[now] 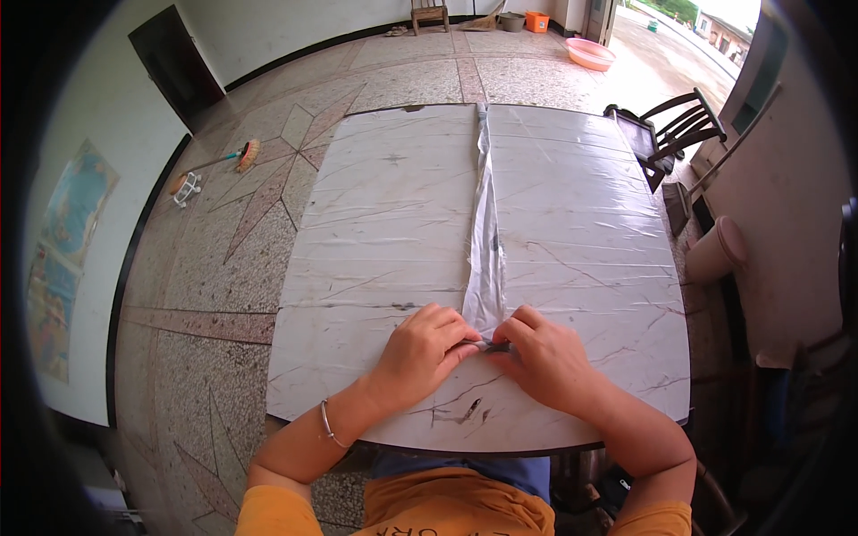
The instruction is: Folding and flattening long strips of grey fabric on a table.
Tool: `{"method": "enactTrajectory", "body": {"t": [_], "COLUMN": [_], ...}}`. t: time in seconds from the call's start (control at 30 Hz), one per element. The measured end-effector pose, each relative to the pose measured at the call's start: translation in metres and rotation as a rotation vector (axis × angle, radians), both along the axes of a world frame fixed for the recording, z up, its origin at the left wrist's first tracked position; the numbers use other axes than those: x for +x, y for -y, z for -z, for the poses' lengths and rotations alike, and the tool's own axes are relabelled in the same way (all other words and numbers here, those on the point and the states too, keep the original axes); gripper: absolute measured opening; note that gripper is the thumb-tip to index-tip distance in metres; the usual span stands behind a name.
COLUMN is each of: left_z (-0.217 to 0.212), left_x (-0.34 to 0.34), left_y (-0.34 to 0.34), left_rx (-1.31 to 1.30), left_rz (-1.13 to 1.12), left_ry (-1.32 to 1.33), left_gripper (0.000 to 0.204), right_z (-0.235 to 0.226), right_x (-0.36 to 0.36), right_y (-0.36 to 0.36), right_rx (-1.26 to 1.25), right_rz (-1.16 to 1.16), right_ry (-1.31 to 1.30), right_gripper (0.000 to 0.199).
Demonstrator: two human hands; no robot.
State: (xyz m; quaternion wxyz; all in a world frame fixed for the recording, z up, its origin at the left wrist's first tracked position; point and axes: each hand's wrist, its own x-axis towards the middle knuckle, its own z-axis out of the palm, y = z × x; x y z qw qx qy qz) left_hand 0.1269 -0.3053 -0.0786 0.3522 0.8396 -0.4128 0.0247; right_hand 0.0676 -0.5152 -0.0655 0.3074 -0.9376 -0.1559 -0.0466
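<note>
A long, narrow strip of folded shiny plastic film point(487, 223) runs down the middle of a table point(375, 214) covered in marble-patterned sheet. Its far end reaches the table's back edge. My left hand point(422, 353) and my right hand point(539, 357) meet at the strip's near end, fingertips pinching and rolling it between them. A thin metal bangle point(329, 427) sits on my left wrist. The very end of the strip is hidden under my fingers.
A dark wooden chair point(675, 134) stands at the table's far right corner. A pink bin point(715, 252) sits by the right wall. A broom point(234, 159) lies on the patterned floor at left. A pink basin point(590, 54) rests near the doorway.
</note>
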Motion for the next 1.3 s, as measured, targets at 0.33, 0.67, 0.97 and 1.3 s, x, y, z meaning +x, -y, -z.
{"method": "enactTrajectory", "body": {"t": [0.33,0.67,0.97,1.3], "left_z": [0.0,-0.002,0.002,-0.015], "left_x": [0.0,-0.001,-0.005,-0.012], "left_y": [0.002,0.002,0.003,-0.002], "left_rx": [-0.084,-0.046,0.075,-0.082], "left_rz": [0.035,0.042,0.057,0.131], "left_ry": [0.099,0.076,0.353,0.315], "left_gripper": [0.018,0.022,0.023,0.022], "right_z": [0.0,0.004,-0.003,0.007], "right_x": [0.001,-0.001,0.002,0.017], "right_y": [-0.003,-0.004,0.001,-0.007], "right_rx": [0.012,-0.004,0.175,0.008], "right_rz": [0.01,0.01,0.004,0.014], "right_ry": [-0.049,0.043,-0.057,0.2], "right_gripper": [0.015,0.015,0.013,0.035]}}
